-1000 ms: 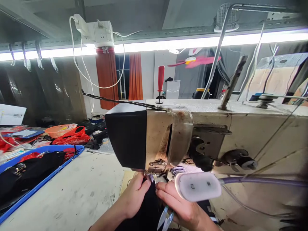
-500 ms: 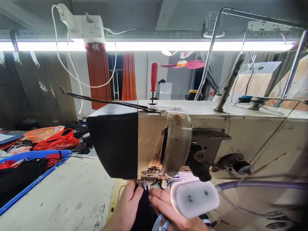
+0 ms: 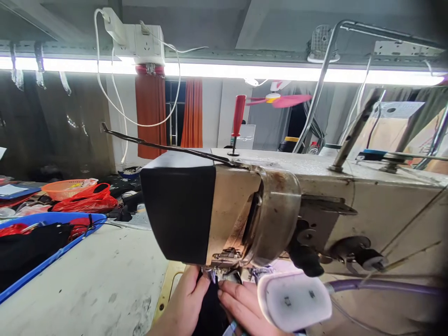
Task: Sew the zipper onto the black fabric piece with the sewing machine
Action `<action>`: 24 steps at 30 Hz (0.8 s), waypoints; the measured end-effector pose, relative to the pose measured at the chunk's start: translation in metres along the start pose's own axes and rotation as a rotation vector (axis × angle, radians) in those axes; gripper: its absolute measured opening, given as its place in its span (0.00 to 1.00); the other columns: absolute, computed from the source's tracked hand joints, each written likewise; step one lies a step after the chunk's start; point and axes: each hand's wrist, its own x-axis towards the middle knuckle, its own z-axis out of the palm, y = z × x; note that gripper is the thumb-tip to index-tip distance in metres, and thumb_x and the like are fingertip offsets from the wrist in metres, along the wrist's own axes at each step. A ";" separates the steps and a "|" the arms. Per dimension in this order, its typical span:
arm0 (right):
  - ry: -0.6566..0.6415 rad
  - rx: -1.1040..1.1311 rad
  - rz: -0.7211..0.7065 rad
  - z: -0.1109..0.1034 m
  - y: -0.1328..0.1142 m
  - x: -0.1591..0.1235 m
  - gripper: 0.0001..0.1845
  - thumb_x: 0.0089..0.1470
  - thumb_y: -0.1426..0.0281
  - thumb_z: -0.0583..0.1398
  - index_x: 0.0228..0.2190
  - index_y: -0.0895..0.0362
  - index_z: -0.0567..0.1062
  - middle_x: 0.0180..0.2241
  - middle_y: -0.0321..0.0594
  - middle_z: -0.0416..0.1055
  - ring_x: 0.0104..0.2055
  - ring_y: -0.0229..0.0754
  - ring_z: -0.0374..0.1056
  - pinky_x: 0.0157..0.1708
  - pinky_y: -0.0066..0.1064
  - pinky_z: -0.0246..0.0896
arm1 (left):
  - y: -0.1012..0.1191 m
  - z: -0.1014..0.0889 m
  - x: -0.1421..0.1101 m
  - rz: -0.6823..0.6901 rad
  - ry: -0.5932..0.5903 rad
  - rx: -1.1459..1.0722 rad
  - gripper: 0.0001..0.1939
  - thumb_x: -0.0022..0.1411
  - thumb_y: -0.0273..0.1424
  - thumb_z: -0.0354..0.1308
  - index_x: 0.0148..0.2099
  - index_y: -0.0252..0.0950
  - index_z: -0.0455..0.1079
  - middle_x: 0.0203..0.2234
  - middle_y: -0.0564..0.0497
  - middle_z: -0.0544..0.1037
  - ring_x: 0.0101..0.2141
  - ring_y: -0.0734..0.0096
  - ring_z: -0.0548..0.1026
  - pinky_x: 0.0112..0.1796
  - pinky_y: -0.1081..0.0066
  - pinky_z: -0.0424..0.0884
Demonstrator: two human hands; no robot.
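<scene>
At the near edge of the view, the left hand [image 3: 184, 305] and the right hand [image 3: 241, 308] press on a black cloth [image 3: 212, 310] that lies between them. The grip of each hand is closed on the cloth: the left fingers [image 3: 201, 289] pinch its left edge, and the right fingertips [image 3: 224, 291] hold it down from the other side. The cloth is a narrow strip. Its long axis runs from the person away toward the machine, and its far end points under the presser foot [image 3: 212, 275], just beyond the fingertips.

A small pair of snips [image 3: 231, 326] shows under the right hand; how it is held I cannot tell. Just right of this hand hangs a white lamp head [image 3: 294, 301] on a purple hose [image 3: 385, 285].

Above the grip stands the sewing machine [image 3: 315, 205], with a black front cover [image 3: 178, 210]. To the left of the hands, the pale desk [image 3: 91, 280] carries a blue tray [image 3: 52, 219] with dark clothes. Behind the machine stands a red screwdriver [image 3: 239, 119], and farther back hang orange curtains [image 3: 150, 116].
</scene>
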 end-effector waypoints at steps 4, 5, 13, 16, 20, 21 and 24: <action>-0.064 -0.024 -0.067 -0.013 -0.001 0.011 0.13 0.59 0.70 0.59 0.45 0.48 0.78 0.41 0.36 0.80 0.36 0.41 0.75 0.40 0.28 0.71 | 0.000 -0.001 0.001 0.026 -0.018 -0.006 0.21 0.64 0.44 0.46 0.50 0.34 0.68 0.54 0.41 0.71 0.55 0.53 0.67 0.55 0.59 0.60; -0.072 -0.031 -0.073 -0.016 -0.001 0.013 0.13 0.59 0.70 0.59 0.45 0.49 0.78 0.41 0.36 0.80 0.35 0.41 0.75 0.40 0.28 0.71 | -0.001 -0.002 0.001 0.035 -0.019 -0.010 0.21 0.64 0.44 0.46 0.50 0.34 0.68 0.54 0.41 0.71 0.56 0.53 0.66 0.56 0.59 0.60; 0.010 0.004 0.044 -0.014 -0.007 0.011 0.12 0.57 0.64 0.61 0.43 0.45 0.79 0.36 0.39 0.79 0.33 0.45 0.74 0.31 0.32 0.75 | -0.004 -0.002 0.003 0.045 0.003 -0.039 0.20 0.66 0.44 0.48 0.48 0.36 0.70 0.48 0.44 0.76 0.53 0.53 0.69 0.55 0.59 0.62; 0.041 -0.001 0.080 -0.011 -0.009 0.006 0.11 0.55 0.62 0.62 0.42 0.43 0.80 0.33 0.41 0.78 0.30 0.47 0.73 0.25 0.33 0.75 | -0.003 -0.002 0.001 0.063 0.005 -0.039 0.20 0.66 0.44 0.48 0.48 0.36 0.71 0.45 0.44 0.77 0.51 0.53 0.70 0.54 0.59 0.62; 0.054 0.013 0.112 -0.008 -0.010 0.002 0.09 0.55 0.62 0.62 0.39 0.44 0.80 0.28 0.41 0.74 0.26 0.45 0.71 0.21 0.31 0.73 | -0.001 -0.002 0.001 0.084 0.001 -0.056 0.19 0.66 0.43 0.49 0.49 0.36 0.71 0.45 0.44 0.77 0.51 0.54 0.70 0.55 0.60 0.62; 0.050 0.013 0.117 -0.008 -0.010 0.001 0.09 0.55 0.62 0.62 0.39 0.44 0.80 0.27 0.41 0.73 0.26 0.44 0.70 0.20 0.30 0.73 | -0.001 -0.002 0.001 0.084 0.002 -0.063 0.19 0.66 0.43 0.49 0.49 0.36 0.71 0.46 0.45 0.77 0.52 0.54 0.69 0.55 0.60 0.62; 0.037 0.011 0.129 -0.007 -0.011 0.002 0.09 0.55 0.61 0.62 0.39 0.44 0.80 0.27 0.41 0.73 0.24 0.43 0.68 0.19 0.29 0.71 | 0.000 -0.001 0.003 0.070 0.003 -0.084 0.19 0.66 0.42 0.49 0.49 0.36 0.71 0.46 0.45 0.77 0.53 0.54 0.69 0.55 0.60 0.62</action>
